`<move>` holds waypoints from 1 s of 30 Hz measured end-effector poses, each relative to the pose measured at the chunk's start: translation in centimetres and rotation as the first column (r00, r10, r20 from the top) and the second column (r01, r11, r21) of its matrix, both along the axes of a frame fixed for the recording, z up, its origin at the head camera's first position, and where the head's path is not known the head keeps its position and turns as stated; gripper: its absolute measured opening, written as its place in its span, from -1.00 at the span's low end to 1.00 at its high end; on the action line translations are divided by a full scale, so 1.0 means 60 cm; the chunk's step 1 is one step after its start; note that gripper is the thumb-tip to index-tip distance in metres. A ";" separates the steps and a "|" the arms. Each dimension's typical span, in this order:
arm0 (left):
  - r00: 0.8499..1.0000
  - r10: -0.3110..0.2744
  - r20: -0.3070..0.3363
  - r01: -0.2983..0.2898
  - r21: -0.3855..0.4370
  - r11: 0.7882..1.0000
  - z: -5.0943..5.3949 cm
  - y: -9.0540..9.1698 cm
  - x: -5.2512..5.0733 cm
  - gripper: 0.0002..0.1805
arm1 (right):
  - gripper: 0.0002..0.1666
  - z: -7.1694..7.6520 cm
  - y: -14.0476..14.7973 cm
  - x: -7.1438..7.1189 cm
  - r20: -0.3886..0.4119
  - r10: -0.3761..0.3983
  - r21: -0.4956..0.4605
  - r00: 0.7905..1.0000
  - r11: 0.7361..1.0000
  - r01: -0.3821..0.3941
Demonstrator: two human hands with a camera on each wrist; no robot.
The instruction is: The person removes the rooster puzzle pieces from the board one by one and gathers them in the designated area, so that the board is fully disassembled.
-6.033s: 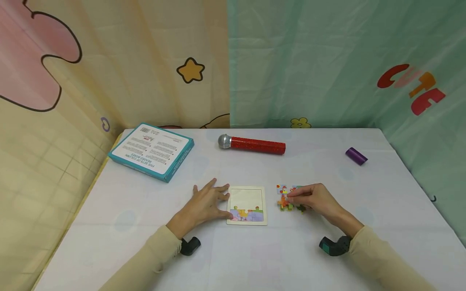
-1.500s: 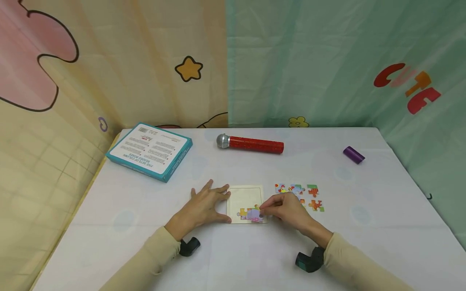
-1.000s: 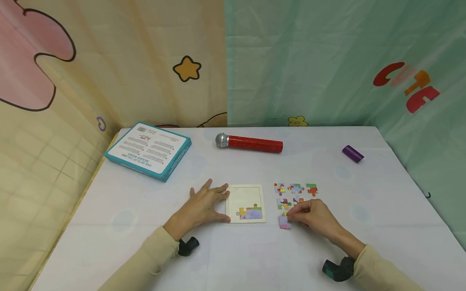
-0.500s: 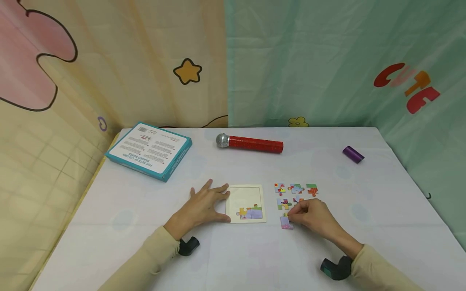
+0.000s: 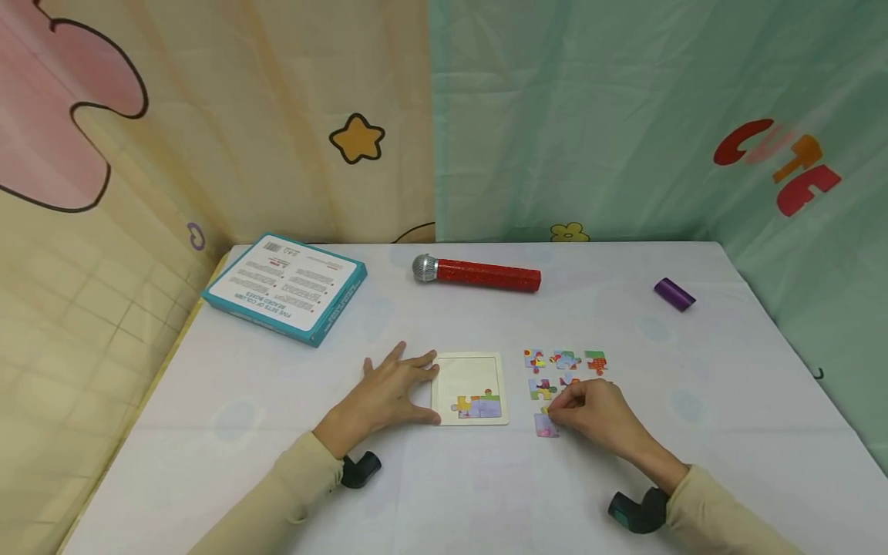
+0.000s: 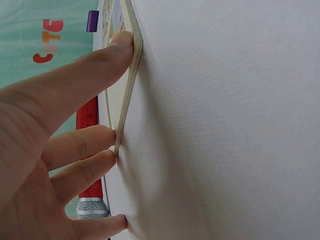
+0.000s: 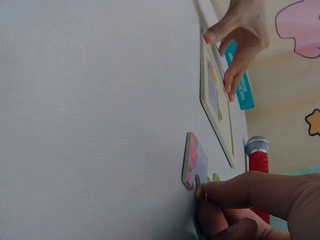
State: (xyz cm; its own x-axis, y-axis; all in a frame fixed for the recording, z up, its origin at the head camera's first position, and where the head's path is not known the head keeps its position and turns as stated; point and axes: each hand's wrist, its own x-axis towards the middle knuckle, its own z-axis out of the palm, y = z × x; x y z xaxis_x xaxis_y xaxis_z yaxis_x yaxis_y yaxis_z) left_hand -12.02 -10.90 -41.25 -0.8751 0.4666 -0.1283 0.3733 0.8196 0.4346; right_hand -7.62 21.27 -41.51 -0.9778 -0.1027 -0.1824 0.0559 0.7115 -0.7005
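Observation:
In the head view a square wooden puzzle tray (image 5: pixel 463 375) lies on the white table. Joined purple and yellow pieces (image 5: pixel 477 405) fill its lower right part. My left hand (image 5: pixel 388 393) rests at the tray's left edge, fingers spread, its thumb (image 6: pixel 112 55) on the near corner in the left wrist view. Right of the tray, my right hand (image 5: pixel 602 415) pinches a purple puzzle piece (image 5: pixel 546 425) by its upper right edge. That piece shows pink flowers in the right wrist view and lies low at the table. My fingers hide part of it.
Several loose puzzle pieces (image 5: pixel 566 361) lie in rows behind the right hand, some partly covered by it. A red microphone (image 5: pixel 486 275) lies farther back, a blue-edged box (image 5: pixel 287 287) at the back left, and a purple cylinder (image 5: pixel 674 294) at the back right.
Six seconds ago the tray's bottom row reached its left side; its left part now stands bare. My right hand has carried the purple piece from the tray to the right. My left hand has stayed.

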 end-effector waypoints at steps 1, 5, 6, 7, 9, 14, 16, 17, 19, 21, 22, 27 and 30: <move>1.000 -0.001 0.000 0.001 0.000 1.000 0.000 0.000 0.000 -0.17 | -0.95 0.001 0.000 -0.001 -0.006 -0.001 0.001 1.000 1.000 0.001; 1.000 -0.001 -0.002 0.001 0.001 1.000 0.001 -0.001 0.000 -0.17 | -0.95 0.004 -0.006 -0.006 -0.063 0.012 -0.011 0.998 1.000 -0.013; 1.000 -0.001 -0.002 0.001 0.001 1.000 0.001 -0.001 0.000 -0.17 | -0.92 0.003 -0.009 -0.008 -0.082 0.024 -0.021 0.996 0.999 -0.025; 1.000 -0.002 -0.003 0.002 0.000 1.000 0.001 -0.001 0.000 -0.17 | -0.88 0.002 -0.013 -0.009 -0.104 0.039 -0.029 0.994 0.999 -0.042; 1.000 -0.002 -0.005 0.002 -0.001 1.000 0.000 -0.002 0.000 -0.17 | -0.80 0.000 -0.026 -0.012 -0.135 0.072 -0.034 0.988 0.996 -0.077; 1.000 -0.004 -0.003 0.004 -0.004 1.000 0.000 -0.001 0.000 -0.17 | -0.65 -0.006 -0.069 -0.016 -0.163 0.160 -0.071 0.973 0.982 -0.174; 1.000 -0.006 0.000 0.006 -0.004 1.000 0.000 0.000 0.000 -0.17 | -0.63 -0.010 -0.085 -0.019 -0.175 0.197 -0.090 0.965 0.972 -0.215; 1.000 -0.007 0.000 0.007 -0.006 1.000 0.000 0.000 0.000 -0.17 | -0.63 -0.011 -0.093 -0.020 -0.187 0.215 -0.089 0.959 0.968 -0.234; 1.000 -0.009 0.001 0.009 -0.007 1.000 0.000 0.000 0.000 -0.18 | -0.63 -0.014 -0.106 -0.022 -0.210 0.252 -0.089 0.945 0.957 -0.275; 1.000 -0.010 0.001 0.010 -0.008 1.000 0.000 0.000 0.000 -0.18 | -0.64 -0.016 -0.117 -0.023 -0.210 0.274 -0.089 0.939 0.951 -0.297; 1.000 -0.011 -0.001 0.011 -0.008 1.000 0.000 0.000 0.000 -0.18 | -0.65 -0.017 -0.122 -0.023 -0.211 0.282 -0.088 0.936 0.948 -0.306; 1.000 -0.013 -0.007 0.012 -0.009 1.000 0.000 0.000 0.000 -0.18 | -0.67 -0.020 -0.135 -0.022 -0.233 0.284 -0.077 0.930 0.948 -0.309; 1.000 -0.011 -0.010 0.011 -0.011 1.000 -0.001 -0.001 -0.001 -0.18 | -0.68 -0.022 -0.138 -0.022 -0.245 0.271 -0.071 0.931 0.953 -0.296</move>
State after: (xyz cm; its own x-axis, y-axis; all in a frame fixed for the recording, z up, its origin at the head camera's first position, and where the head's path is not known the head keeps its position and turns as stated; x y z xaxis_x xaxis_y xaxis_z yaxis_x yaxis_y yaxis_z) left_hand -12.09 -10.94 -41.28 -0.8711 0.4750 -0.1250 0.3867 0.8201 0.4217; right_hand -8.92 12.99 -42.82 -0.9189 -0.3882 0.0705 -0.3085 0.5957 -0.7416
